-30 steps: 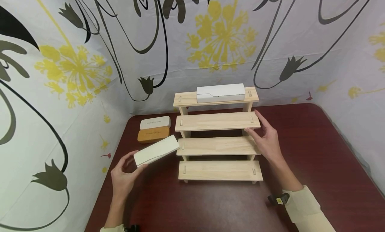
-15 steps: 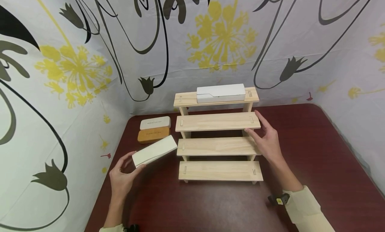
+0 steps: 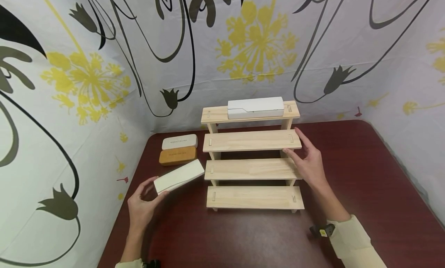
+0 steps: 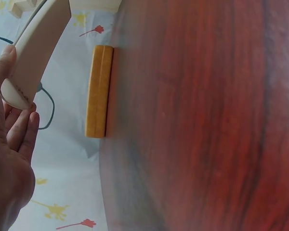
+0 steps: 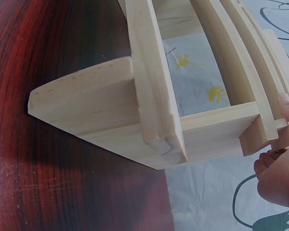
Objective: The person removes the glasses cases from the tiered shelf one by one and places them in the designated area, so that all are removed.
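My left hand (image 3: 140,208) grips one end of a long cream case (image 3: 179,176), thumb on one side and fingers curled under the other, holding it tilted above the dark red worktop (image 3: 243,237) just left of the wooden stepped rack (image 3: 252,169). In the left wrist view the case (image 4: 36,48) rises away from my palm (image 4: 7,159), and an orange case (image 4: 98,91) lies at the worktop's edge against the flowered cloth. From the head view that orange case (image 3: 177,155) sits behind my left hand, with a white case (image 3: 179,141) touching it on the far side. The rack has four steps; another white case (image 3: 255,107) lies on the top one. My right hand (image 3: 307,163) rests against the rack's right end by the second and third steps, with fingers straight and relaxed, gripping nothing. The right wrist view shows my fingertips (image 5: 279,166) touching the edge of the rack (image 5: 154,120).
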`<act>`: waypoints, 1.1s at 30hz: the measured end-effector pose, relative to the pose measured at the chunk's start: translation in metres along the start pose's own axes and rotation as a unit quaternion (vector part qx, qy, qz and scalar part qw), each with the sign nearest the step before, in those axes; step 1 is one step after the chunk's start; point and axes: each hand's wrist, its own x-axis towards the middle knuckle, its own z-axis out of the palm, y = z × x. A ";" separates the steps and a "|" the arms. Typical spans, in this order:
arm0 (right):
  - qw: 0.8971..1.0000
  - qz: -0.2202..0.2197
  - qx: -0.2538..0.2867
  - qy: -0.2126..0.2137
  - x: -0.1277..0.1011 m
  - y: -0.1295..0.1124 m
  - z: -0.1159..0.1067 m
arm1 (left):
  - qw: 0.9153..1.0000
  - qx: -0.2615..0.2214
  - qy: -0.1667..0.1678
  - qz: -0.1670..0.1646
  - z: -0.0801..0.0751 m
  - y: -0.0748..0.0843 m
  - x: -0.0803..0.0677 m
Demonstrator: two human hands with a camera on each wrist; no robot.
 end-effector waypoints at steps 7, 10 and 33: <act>1.000 -0.001 0.006 -0.002 -0.001 -0.001 0.000 | 1.000 0.008 -0.008 -0.001 0.001 -0.005 -0.001; 1.000 -0.001 0.007 -0.003 -0.001 -0.001 0.000 | 1.000 0.016 -0.007 -0.002 0.002 -0.019 -0.001; 1.000 -0.001 0.004 -0.005 -0.002 -0.001 -0.001 | 0.995 0.088 -0.034 -0.027 0.002 -0.065 0.009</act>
